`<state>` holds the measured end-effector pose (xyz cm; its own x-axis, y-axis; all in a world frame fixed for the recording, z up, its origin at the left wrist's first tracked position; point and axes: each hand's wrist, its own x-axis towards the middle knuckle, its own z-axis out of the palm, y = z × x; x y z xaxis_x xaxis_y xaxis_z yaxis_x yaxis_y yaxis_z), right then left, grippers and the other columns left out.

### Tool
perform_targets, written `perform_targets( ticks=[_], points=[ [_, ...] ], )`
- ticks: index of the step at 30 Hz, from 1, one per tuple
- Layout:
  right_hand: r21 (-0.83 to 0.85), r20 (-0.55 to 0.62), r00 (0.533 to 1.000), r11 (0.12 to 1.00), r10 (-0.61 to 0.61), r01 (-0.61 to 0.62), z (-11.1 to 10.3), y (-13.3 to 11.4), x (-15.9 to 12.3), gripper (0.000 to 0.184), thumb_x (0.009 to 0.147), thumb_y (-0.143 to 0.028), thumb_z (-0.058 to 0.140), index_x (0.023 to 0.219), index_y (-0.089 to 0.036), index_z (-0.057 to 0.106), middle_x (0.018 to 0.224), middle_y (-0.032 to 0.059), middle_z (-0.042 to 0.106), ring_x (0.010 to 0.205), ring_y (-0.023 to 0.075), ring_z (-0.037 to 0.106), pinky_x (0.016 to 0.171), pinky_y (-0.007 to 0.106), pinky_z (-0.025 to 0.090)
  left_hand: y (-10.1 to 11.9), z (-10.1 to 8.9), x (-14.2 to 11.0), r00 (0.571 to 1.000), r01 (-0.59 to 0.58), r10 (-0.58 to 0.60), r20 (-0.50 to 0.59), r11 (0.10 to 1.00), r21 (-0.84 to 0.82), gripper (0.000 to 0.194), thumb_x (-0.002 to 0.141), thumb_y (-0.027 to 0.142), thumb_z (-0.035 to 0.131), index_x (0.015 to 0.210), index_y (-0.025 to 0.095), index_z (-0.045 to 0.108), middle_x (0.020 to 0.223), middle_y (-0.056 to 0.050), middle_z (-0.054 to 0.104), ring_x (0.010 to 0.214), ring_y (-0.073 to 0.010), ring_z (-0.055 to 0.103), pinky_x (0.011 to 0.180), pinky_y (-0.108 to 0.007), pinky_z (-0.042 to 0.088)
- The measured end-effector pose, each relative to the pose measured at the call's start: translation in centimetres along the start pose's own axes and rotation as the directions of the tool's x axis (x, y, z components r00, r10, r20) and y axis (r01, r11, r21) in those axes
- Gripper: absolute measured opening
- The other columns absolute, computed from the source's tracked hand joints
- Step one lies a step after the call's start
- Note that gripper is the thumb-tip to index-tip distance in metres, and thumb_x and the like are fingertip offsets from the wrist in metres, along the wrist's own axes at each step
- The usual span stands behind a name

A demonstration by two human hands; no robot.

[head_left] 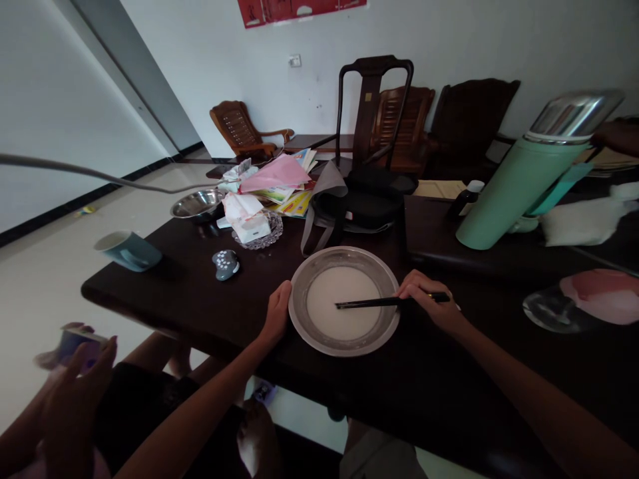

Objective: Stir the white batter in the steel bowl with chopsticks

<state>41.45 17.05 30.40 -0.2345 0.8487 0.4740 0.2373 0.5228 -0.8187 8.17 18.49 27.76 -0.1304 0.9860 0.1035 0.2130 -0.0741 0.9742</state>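
A round metal bowl (295,319) stands near the table's front edge, holding a milky white liquid (344,319). My left hand (276,311) grips the bowl at its left side, the fingers partly hidden against the wall. Dark chopsticks (367,303) lie in my right hand (430,303), which is closed around them at the bowl's right rim. Their tips reach into the liquid near the middle of the bowl.
A blue mug (128,251), a grey spotted object (225,265), a steel bowl (197,206), a tissue pack (249,223) and a black bag (372,199) stand leftward and behind. A green thermos (519,193) rises at right. Another person's hands (82,372) hold a phone at lower left.
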Motion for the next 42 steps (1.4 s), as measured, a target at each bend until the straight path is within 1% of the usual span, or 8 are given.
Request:
perform_targets(
  ticks=[6, 11, 16, 21, 26, 31, 36, 42],
  points=[
    [-0.004, -0.063, 0.997, 0.999, 0.037, -0.037, -0.17, -0.06, 0.03, 0.031, 0.095, -0.032, 0.051, 0.072, -0.023, 0.068, 0.076, 0.0036, 0.068, 0.073, 0.0188, 0.062, 0.070, 0.035, 0.048, -0.19, 0.01, 0.01, 1.000, 0.002, -0.002, -0.006, 1.000, -0.013, 0.044, 0.084, 0.057, 0.050, 0.060, 0.022, 0.037, 0.062, 0.005, 0.034, 0.058, -0.0116, 0.030, 0.054, -0.024, 0.031],
    [0.004, 0.010, 1.000, 1.000, 0.015, -0.015, -0.10, -0.12, 0.04, 0.028, 0.095, -0.033, 0.052, 0.074, -0.024, 0.070, 0.078, 0.0041, 0.071, 0.077, 0.0203, 0.063, 0.073, 0.036, 0.048, -0.12, 0.03, 0.03, 1.000, 0.013, -0.013, -0.012, 1.000, -0.011, 0.045, 0.085, 0.056, 0.049, 0.060, 0.022, 0.036, 0.061, 0.005, 0.033, 0.058, -0.0115, 0.030, 0.053, -0.024, 0.031],
    [0.003, -0.062, 0.997, 0.999, 0.042, -0.042, -0.31, 0.03, 0.06, 0.031, 0.095, -0.034, 0.051, 0.072, -0.023, 0.069, 0.076, 0.0038, 0.068, 0.074, 0.0191, 0.063, 0.071, 0.035, 0.048, -0.15, 0.03, 0.07, 1.000, 0.011, -0.011, -0.003, 1.000, -0.004, 0.044, 0.085, 0.056, 0.049, 0.060, 0.022, 0.036, 0.061, 0.005, 0.033, 0.058, -0.0114, 0.029, 0.053, -0.024, 0.031],
    [-0.007, 0.020, 1.000, 1.000, 0.023, -0.023, -0.17, -0.04, 0.05, 0.029, 0.095, -0.035, 0.052, 0.074, -0.023, 0.070, 0.078, 0.0042, 0.071, 0.077, 0.0200, 0.064, 0.073, 0.036, 0.049, -0.02, 0.04, 0.00, 1.000, 0.010, -0.010, -0.014, 1.000, -0.007, 0.045, 0.084, 0.057, 0.050, 0.060, 0.022, 0.036, 0.061, 0.005, 0.033, 0.058, -0.0114, 0.030, 0.052, -0.024, 0.031],
    [-0.005, -0.066, 0.996, 0.998, 0.060, -0.060, -0.27, -0.19, 0.15, 0.032, 0.094, -0.037, 0.052, 0.071, -0.023, 0.069, 0.076, 0.0043, 0.070, 0.073, 0.0198, 0.064, 0.071, 0.036, 0.049, 0.09, 0.07, -0.10, 1.000, 0.016, -0.016, -0.011, 1.000, -0.006, 0.045, 0.084, 0.056, 0.050, 0.059, 0.022, 0.036, 0.061, 0.005, 0.033, 0.058, -0.0114, 0.030, 0.052, -0.023, 0.032],
    [0.001, 0.013, 0.999, 0.999, 0.048, -0.048, -0.05, -0.31, 0.12, 0.030, 0.094, -0.038, 0.053, 0.074, -0.023, 0.070, 0.078, 0.0050, 0.071, 0.076, 0.0207, 0.064, 0.072, 0.038, 0.050, 0.12, 0.15, -0.09, 1.000, 0.016, -0.016, -0.015, 1.000, -0.009, 0.045, 0.083, 0.058, 0.051, 0.059, 0.022, 0.036, 0.060, 0.005, 0.033, 0.057, -0.0115, 0.030, 0.051, -0.024, 0.032],
    [-0.008, -0.058, 0.997, 0.998, 0.059, -0.060, -0.16, -0.19, 0.13, 0.032, 0.094, -0.037, 0.053, 0.071, -0.023, 0.069, 0.076, 0.0044, 0.069, 0.074, 0.0196, 0.063, 0.071, 0.036, 0.050, 0.09, 0.11, -0.02, 1.000, 0.008, -0.009, -0.014, 1.000, -0.009, 0.046, 0.083, 0.058, 0.051, 0.059, 0.022, 0.036, 0.059, 0.005, 0.034, 0.056, -0.0112, 0.030, 0.051, -0.023, 0.033],
    [-0.027, 0.003, 0.999, 0.999, 0.032, -0.032, -0.07, -0.16, 0.06, 0.028, 0.094, -0.037, 0.054, 0.075, -0.024, 0.070, 0.078, 0.0046, 0.071, 0.079, 0.0207, 0.064, 0.075, 0.037, 0.050, 0.03, 0.08, -0.05, 1.000, 0.005, -0.005, -0.024, 1.000, -0.005, 0.045, 0.085, 0.056, 0.050, 0.060, 0.022, 0.037, 0.060, 0.005, 0.034, 0.057, -0.0113, 0.031, 0.051, -0.023, 0.032]
  ],
)
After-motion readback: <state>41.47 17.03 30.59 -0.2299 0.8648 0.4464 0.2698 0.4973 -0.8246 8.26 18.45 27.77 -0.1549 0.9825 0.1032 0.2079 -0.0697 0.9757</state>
